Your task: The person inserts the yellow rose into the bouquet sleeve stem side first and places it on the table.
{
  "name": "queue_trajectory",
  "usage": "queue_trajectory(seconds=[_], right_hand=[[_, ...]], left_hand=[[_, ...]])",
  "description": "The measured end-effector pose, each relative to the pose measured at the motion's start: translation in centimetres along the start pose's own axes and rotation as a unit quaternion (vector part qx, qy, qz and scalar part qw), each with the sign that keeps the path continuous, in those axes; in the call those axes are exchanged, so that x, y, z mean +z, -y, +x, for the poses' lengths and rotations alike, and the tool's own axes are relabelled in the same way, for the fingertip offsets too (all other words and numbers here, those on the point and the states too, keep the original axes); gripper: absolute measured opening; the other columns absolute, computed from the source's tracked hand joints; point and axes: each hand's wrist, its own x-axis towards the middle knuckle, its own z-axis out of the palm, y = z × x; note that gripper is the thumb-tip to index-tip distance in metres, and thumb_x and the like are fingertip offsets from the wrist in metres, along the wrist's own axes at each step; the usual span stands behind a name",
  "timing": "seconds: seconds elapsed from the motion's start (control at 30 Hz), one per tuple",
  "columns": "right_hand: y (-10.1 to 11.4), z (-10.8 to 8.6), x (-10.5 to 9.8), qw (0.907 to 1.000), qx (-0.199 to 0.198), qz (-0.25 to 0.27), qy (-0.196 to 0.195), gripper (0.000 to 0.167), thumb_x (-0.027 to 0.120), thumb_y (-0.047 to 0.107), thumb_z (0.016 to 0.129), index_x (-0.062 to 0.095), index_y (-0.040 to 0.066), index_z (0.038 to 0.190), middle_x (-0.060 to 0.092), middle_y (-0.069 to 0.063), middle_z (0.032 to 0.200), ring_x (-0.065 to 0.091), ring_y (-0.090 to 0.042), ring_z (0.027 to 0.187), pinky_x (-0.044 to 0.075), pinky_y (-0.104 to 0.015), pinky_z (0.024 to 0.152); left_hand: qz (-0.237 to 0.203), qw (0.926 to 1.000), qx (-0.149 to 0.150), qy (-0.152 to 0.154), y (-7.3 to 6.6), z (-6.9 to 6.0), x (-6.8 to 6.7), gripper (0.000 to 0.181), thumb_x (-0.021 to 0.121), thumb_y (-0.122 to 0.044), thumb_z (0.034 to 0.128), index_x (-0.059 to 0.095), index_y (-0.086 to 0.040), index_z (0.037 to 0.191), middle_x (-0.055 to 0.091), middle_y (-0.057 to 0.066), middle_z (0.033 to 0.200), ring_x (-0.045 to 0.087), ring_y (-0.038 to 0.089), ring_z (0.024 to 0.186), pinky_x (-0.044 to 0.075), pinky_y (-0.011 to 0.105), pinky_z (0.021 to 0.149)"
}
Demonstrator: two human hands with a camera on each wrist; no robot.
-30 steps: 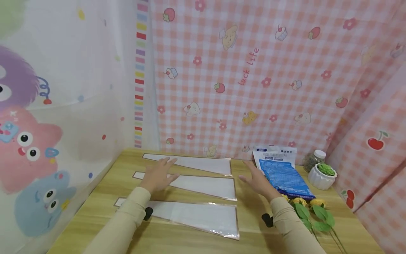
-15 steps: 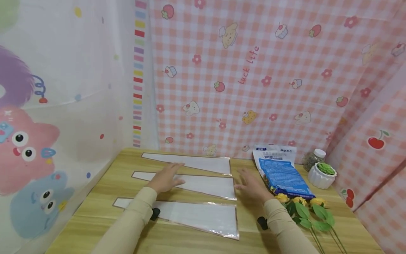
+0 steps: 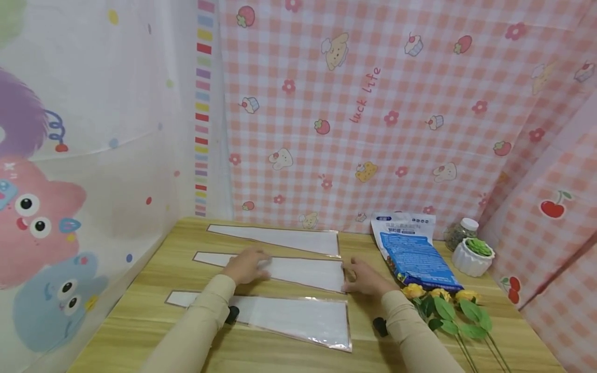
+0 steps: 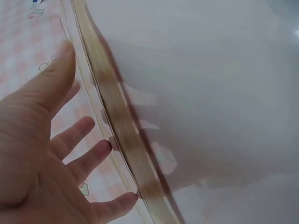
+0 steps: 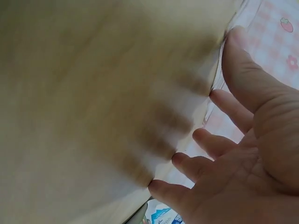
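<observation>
Three flat, tapered white plastic sleeves with brownish borders lie in a row, narrow ends to the left. My left hand [image 3: 247, 265] is over the left half of the middle sleeve [image 3: 303, 273], fingers spread and loosely bent. In the left wrist view that hand [image 4: 46, 140] holds nothing between thumb and fingers. My right hand [image 3: 366, 277] is at the wide right end of the middle sleeve, its thumb and fingertips by the edge. The right wrist view shows the right hand's [image 5: 233, 154] fingertips touching down on the surface, apart from one another. I cannot tell whether either hand presses the sleeve.
The far sleeve [image 3: 294, 240] and near sleeve [image 3: 298, 318] lie on the wooden table [image 3: 280, 360]. On the right are a blue-and-white bag [image 3: 417, 254], yellow roses [image 3: 438, 295] with green leaves, a white pot [image 3: 472, 260] with a succulent, and a white-lidded jar [image 3: 462, 233].
Both hands have come down and nearer each other. The left hand moved right and toward me; the right hand moved left to the middle sleeve's wide end. The sleeves lie where they were.
</observation>
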Motion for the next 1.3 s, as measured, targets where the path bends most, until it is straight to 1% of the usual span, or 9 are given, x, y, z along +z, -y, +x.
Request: queue_trajectory(seconds=[0.1,0.2,0.37,0.53,0.73,0.87,1.03,1.2,1.3], right_hand=[[0.2,0.0,0.1,0.9998,0.017,-0.004,0.012,0.067,0.083,0.024,0.085,0.057,0.0,0.141,0.039,-0.038,0.147,0.037,-0.054,0.137,0.03,-0.063,0.114],[0.4,0.0,0.1,0.9997,0.025,0.003,-0.002,0.059,0.082,0.022,0.085,0.062,0.001,0.136,0.044,-0.035,0.146,0.041,-0.052,0.135,0.031,-0.062,0.114],[0.7,0.1,0.1,0.9987,-0.007,0.009,-0.049,0.031,0.081,0.011,0.083,0.074,0.001,0.112,0.063,-0.02,0.118,0.059,-0.041,0.115,0.043,-0.056,0.106],[1.0,0.2,0.0,0.9964,-0.006,0.019,-0.083,0.006,0.075,0.002,0.081,0.075,0.005,0.086,0.064,-0.01,0.096,0.06,-0.029,0.096,0.05,-0.05,0.093],[1.5,0.4,-0.2,0.9884,0.068,0.089,-0.103,0.011,0.061,0.001,0.093,0.072,0.002,0.093,0.064,-0.009,0.091,0.058,-0.023,0.084,0.053,-0.04,0.078],[2.0,0.5,-0.1,0.9618,0.114,0.229,-0.098,0.011,0.053,0.008,0.102,0.06,-0.001,0.104,0.061,-0.01,0.087,0.058,-0.02,0.074,0.05,-0.032,0.065],[2.5,0.4,0.3,0.9079,0.121,0.396,-0.068,0.025,0.049,0.002,0.103,0.04,-0.005,0.125,0.056,-0.017,0.097,0.06,-0.02,0.073,0.053,-0.03,0.064],[3.1,0.3,0.3,0.8681,0.145,0.47,-0.068,0.06,0.06,-0.006,0.096,0.026,-0.002,0.145,0.059,-0.023,0.111,0.059,-0.017,0.075,0.051,-0.026,0.063],[3.3,0.3,0.3,0.8571,0.164,0.485,-0.054,0.074,0.065,-0.006,0.092,0.021,0.002,0.151,0.059,-0.021,0.109,0.055,-0.014,0.069,0.047,-0.022,0.059]], left_hand=[[0.002,1.0,0.001,0.007,0.1,-0.1,0.0,0.044,0.079,-0.033,0.0883,0.071,-0.016,0.128,0.055,0.014,0.145,0.049,0.041,0.133,0.039,0.075,0.099],[0.001,1.0,0.001,0.005,0.1,-0.2,-0.2,0.041,0.08,-0.031,0.0867,0.073,-0.016,0.124,0.057,0.014,0.142,0.051,0.041,0.131,0.039,0.074,0.099],[0.0,1.0,0.001,0.005,0.1,-0.3,-0.2,0.04,0.08,-0.029,0.0872,0.073,-0.016,0.125,0.058,0.013,0.141,0.051,0.04,0.131,0.04,0.074,0.099],[-0.003,1.0,-0.006,0.003,0.2,-0.4,0.0,0.041,0.079,-0.03,0.0878,0.072,-0.017,0.126,0.056,0.012,0.143,0.048,0.04,0.133,0.038,0.076,0.099],[-0.003,0.9999,-0.013,0.005,0.2,-0.6,-0.1,0.042,0.078,-0.03,0.0892,0.071,-0.018,0.129,0.054,0.011,0.146,0.047,0.039,0.135,0.037,0.074,0.101],[0.001,0.9999,-0.01,0.002,0.1,-0.6,-0.1,0.042,0.078,-0.03,0.0893,0.071,-0.018,0.129,0.055,0.01,0.145,0.048,0.038,0.134,0.039,0.073,0.1],[0.012,0.9999,-0.004,-0.001,0.1,-0.7,-0.2,0.04,0.077,-0.029,0.0902,0.071,-0.018,0.128,0.055,0.011,0.144,0.049,0.038,0.133,0.042,0.071,0.098],[0.011,0.9999,0.003,0.002,-0.1,-0.8,-0.3,0.041,0.076,-0.028,0.0913,0.07,-0.016,0.13,0.054,0.012,0.145,0.048,0.039,0.134,0.042,0.071,0.098],[0.012,0.9999,0.0,0.002,-0.2,-1.0,-0.3,0.041,0.076,-0.028,0.0914,0.07,-0.017,0.13,0.054,0.012,0.145,0.049,0.038,0.134,0.042,0.071,0.099]])
